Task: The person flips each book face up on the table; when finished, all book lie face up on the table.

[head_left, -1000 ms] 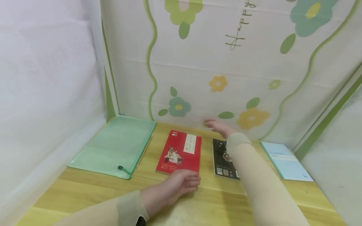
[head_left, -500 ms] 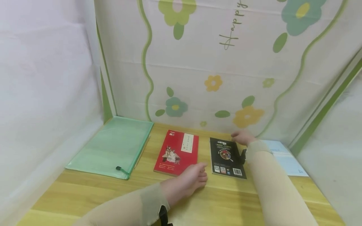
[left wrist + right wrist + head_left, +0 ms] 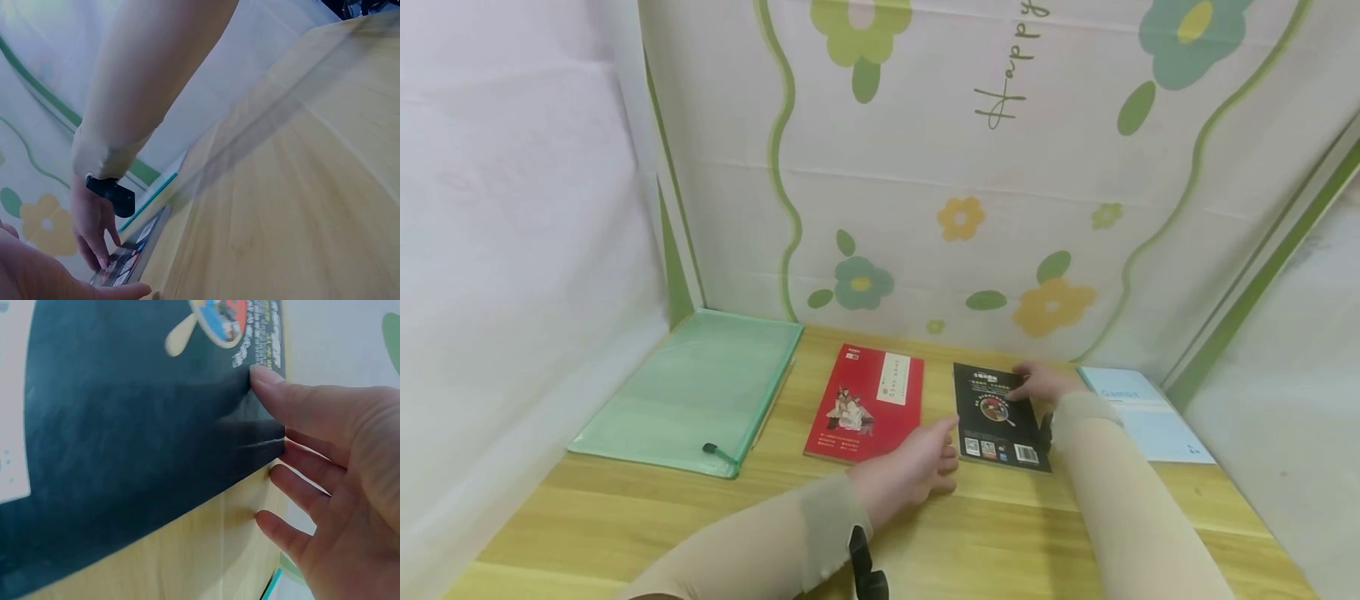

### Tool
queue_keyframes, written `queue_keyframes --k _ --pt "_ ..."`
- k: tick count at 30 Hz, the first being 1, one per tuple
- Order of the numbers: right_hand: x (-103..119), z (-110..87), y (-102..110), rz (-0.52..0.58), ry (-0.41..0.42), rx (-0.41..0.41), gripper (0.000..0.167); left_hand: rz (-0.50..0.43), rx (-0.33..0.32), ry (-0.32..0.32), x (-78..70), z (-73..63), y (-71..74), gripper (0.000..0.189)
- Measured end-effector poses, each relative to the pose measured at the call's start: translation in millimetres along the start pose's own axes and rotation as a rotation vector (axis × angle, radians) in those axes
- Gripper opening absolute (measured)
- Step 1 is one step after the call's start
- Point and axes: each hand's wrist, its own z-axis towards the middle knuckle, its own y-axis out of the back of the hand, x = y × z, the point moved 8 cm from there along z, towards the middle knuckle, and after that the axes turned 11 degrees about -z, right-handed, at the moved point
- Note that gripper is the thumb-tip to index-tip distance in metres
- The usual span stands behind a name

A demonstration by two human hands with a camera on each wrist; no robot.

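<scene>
A black book (image 3: 996, 429) with a round picture and barcode labels lies on the wooden table. At its upper right corner, my right hand (image 3: 1037, 383) pinches it. In the right wrist view the thumb of that hand (image 3: 369, 444) presses on the dark cover (image 3: 137, 437), and the fingers sit along the edge, partly behind it. Near the book's lower left corner is my left hand (image 3: 919, 468), palm sideways, fingers relaxed, holding nothing. The left wrist view catches part of the left hand (image 3: 37, 275) beside the book's near end (image 3: 142, 242).
Left of the black book lies a red book (image 3: 865, 408), partly behind my left forearm. A green zip folder (image 3: 685, 396) rests further left on the table (image 3: 985, 533). To the right is a light blue book (image 3: 1157, 421). A flowered cloth (image 3: 880, 200) hangs behind.
My right hand has come down from above the black book, past its far edge, onto its upper right corner. My left hand has slid right, from the red book toward the black book.
</scene>
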Motion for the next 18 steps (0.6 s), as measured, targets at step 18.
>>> queue_keyframes --k 18 --pt "16 -12.7 1 0.065 -0.016 -0.038 0.074 0.094 -0.093 0.072 -1.6 22.1 0.1 0.069"
